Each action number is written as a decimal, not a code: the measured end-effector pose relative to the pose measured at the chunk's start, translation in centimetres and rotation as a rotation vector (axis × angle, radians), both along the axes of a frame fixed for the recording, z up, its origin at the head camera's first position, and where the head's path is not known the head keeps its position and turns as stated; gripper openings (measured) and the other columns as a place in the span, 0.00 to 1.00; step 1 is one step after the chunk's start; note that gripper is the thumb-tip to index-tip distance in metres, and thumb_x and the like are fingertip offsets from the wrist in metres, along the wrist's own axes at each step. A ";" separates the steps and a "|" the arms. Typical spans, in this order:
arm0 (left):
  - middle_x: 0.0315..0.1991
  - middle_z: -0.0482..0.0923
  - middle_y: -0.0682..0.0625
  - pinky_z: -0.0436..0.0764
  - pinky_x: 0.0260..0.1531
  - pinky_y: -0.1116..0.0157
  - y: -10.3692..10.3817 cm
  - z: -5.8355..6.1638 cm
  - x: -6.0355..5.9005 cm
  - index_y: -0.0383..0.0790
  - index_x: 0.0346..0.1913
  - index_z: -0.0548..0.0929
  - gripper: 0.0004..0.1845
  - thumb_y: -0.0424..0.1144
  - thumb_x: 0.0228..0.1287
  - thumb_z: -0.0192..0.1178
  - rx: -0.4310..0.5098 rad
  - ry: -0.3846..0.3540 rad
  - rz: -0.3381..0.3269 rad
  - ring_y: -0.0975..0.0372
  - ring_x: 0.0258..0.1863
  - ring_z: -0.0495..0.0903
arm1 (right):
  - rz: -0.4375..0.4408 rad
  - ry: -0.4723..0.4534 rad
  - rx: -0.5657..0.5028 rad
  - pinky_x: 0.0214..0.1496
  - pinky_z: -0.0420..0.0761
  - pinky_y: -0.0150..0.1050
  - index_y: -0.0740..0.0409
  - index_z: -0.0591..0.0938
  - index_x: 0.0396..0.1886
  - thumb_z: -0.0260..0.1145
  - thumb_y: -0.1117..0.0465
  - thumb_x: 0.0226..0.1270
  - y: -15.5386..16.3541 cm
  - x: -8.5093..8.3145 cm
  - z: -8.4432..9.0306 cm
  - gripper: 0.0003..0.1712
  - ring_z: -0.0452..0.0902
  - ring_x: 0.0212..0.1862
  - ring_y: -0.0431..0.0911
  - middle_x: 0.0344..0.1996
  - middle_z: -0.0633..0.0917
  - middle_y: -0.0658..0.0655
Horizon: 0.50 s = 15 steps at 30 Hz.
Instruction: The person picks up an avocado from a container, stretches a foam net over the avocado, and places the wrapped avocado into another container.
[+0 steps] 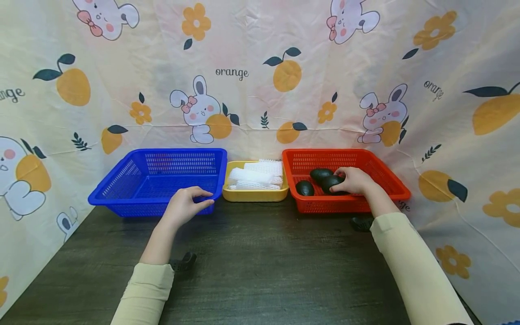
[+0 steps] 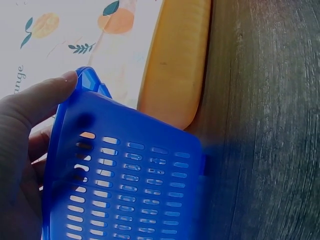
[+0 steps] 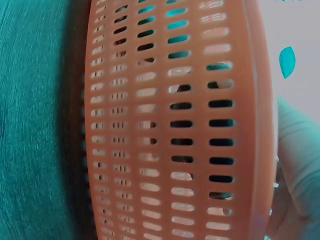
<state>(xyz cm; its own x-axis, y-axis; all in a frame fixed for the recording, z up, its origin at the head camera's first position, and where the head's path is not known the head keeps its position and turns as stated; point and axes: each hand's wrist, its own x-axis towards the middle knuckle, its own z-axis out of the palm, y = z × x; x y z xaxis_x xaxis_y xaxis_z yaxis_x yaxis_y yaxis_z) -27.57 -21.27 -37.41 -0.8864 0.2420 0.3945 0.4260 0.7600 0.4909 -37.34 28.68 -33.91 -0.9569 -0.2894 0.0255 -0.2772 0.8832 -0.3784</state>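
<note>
My left hand point(image 1: 186, 206) is at the front right part of the blue basket point(image 1: 142, 208). In the left wrist view the thumb point(image 2: 50, 95) lies on the rim of that basket point(image 2: 125, 120) and the fingers are behind it, so the rim sits pinched between them. Inside the red basket point(image 1: 325, 206), my right hand point(image 1: 353, 180) holds a dark avocado point(image 1: 331, 183) between thumb and fingers. Another avocado point(image 1: 319, 174) lies just behind it, and one more avocado point(image 1: 304, 188) lies to the left. The basket's wall hides the held avocado in the right wrist view.
Between the two baskets stands a yellow tray point(image 1: 255, 195) with several white foam net sleeves point(image 1: 256, 176). A printed cloth point(image 1: 252, 108) hangs behind. The dark wood-grain table point(image 1: 260, 262) stretches out in front. Small black objects point(image 1: 361, 224) appear beneath the wrists.
</note>
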 end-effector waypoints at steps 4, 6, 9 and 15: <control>0.40 0.84 0.48 0.75 0.47 0.49 0.0 0.0 0.0 0.41 0.44 0.88 0.12 0.43 0.60 0.68 0.004 0.001 0.000 0.51 0.45 0.80 | -0.003 0.035 -0.018 0.47 0.74 0.54 0.62 0.78 0.51 0.75 0.45 0.50 -0.3 0.1 0.4 0.34 0.73 0.43 0.55 0.46 0.81 0.63; 0.40 0.84 0.48 0.75 0.47 0.49 0.0 0.0 0.1 0.41 0.44 0.88 0.13 0.43 0.60 0.68 0.006 0.001 -0.001 0.51 0.45 0.80 | -0.006 0.047 -0.033 0.47 0.74 0.54 0.61 0.78 0.50 0.75 0.45 0.50 -0.4 0.1 0.6 0.33 0.73 0.43 0.55 0.45 0.81 0.63; 0.40 0.84 0.48 0.75 0.47 0.49 0.0 0.0 0.1 0.41 0.44 0.88 0.13 0.43 0.60 0.68 0.009 -0.001 -0.001 0.51 0.45 0.80 | -0.012 0.056 -0.053 0.46 0.74 0.53 0.61 0.78 0.50 0.75 0.46 0.50 -0.6 0.3 1.0 0.33 0.72 0.43 0.55 0.45 0.80 0.63; 0.39 0.84 0.48 0.76 0.46 0.49 0.0 0.0 0.1 0.41 0.44 0.88 0.13 0.43 0.60 0.68 0.013 -0.006 0.001 0.52 0.44 0.80 | -0.034 0.050 -0.097 0.48 0.73 0.56 0.61 0.75 0.55 0.75 0.46 0.51 -1.2 1.1 1.9 0.36 0.71 0.47 0.57 0.51 0.78 0.66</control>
